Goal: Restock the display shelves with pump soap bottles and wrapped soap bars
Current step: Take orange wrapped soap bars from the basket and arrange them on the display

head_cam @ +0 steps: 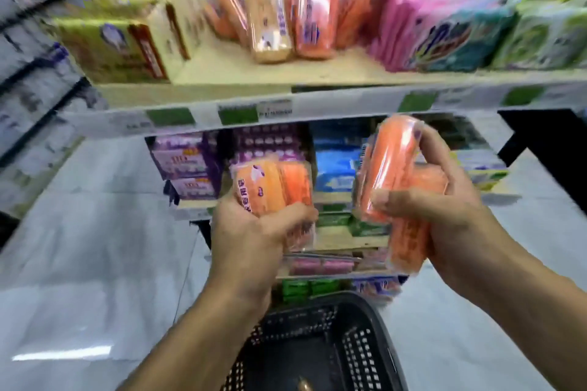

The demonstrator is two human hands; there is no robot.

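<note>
Holding wrapped orange soap in both hands, just below the top shelf (254, 73) edge. In left hand (251, 232), fingers curled round a twin pack (273, 184); in right hand (444, 216), clasped firmly, two packs (390, 162), one upright. On top shelf, matching orange bars (311, 9) standing. Underneath, black basket (365, 305).

One head-worn wide-angle view, aimed forward and down. Close to the display shelves (349, 98), filling the upper frame; black basket (359, 355) at bottom edge, nearest the wearer.
</note>
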